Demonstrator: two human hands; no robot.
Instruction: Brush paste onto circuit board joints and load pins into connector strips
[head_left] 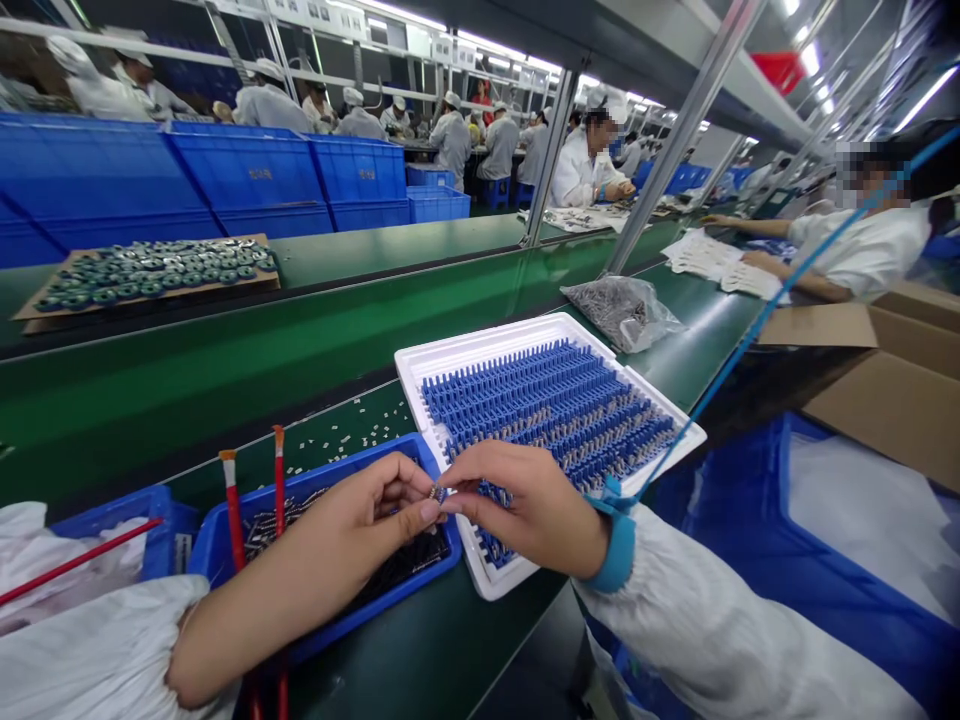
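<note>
Left hand (352, 530) and right hand (521, 505) drawn together low in the view, with a small metal part (436, 492) held in the narrow gap between them, above the near corner of the tray. On the left, a narrow grip: thumb and forefinger closed on the part, barely wider than the part itself. On the right, fingertips (459, 482) curled in close against the part's other side, with no telling whether gripping it or only just beside it. Long axis of the part apparently level across the view, running from one hand toward the other, though too small and too partly hidden for any certainty. Left hand the nearer of the two by a slight margin, right hand just beside. Down to the left, a blue plastic bin (375, 462) under the left forearm, dark metal pieces (330, 515) heaped inside, two red-handled brushes (234, 510) leaning in it. Up to the right, a white tray (480, 345) of blue comb strips (540, 410) lined with metal pins. Around the right wrist, a blue strap (615, 540), its blue cord (757, 320) running up and away to the right. Beneath it all, a green conveyor belt (225, 395) scattered with small white bits (337, 440).
</note>
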